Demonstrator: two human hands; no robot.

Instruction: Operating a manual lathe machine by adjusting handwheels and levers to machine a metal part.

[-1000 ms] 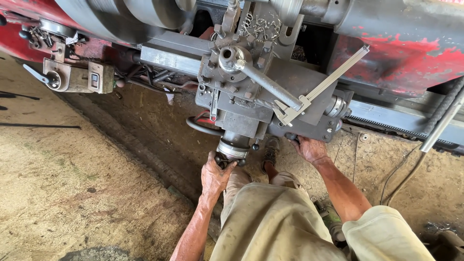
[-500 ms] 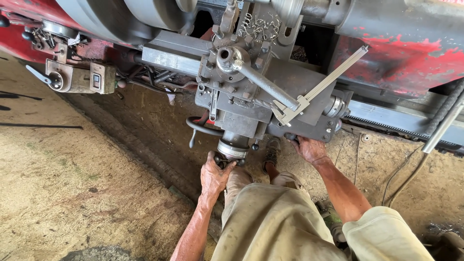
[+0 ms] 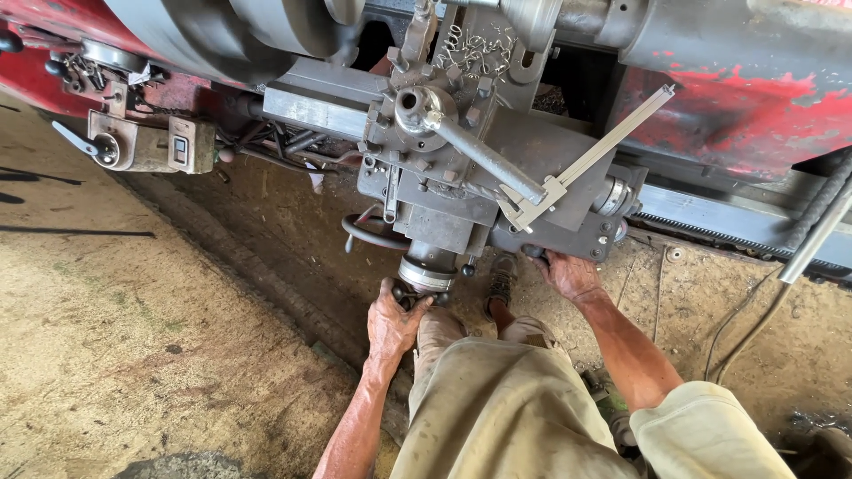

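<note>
I look down on a grey lathe carriage (image 3: 461, 186) mounted on a red machine bed. My left hand (image 3: 397, 319) is closed around the small crank handle (image 3: 417, 295) under the round dial collar (image 3: 426, 270) at the carriage's near end. My right hand (image 3: 568, 273) grips a dark knob on the underside edge of the carriage apron (image 3: 568, 235). A long metal caliper (image 3: 581, 164) lies diagonally across the top of the carriage. A steel lever (image 3: 484, 155) sticks out from the tool post (image 3: 417, 106).
A large grey chuck (image 3: 231, 31) sits at the upper left, with a switch box and lever (image 3: 146, 146) below it. Metal shavings (image 3: 479, 49) lie on the cross slide. A toothed rack (image 3: 737, 232) runs right. Cables (image 3: 754, 328) trail on the dirt floor. My legs and shoe (image 3: 501, 275) stand below.
My left hand has shifted slightly on the crank handle beneath the dial. My right hand stays at the apron's edge. The view has drifted a little.
</note>
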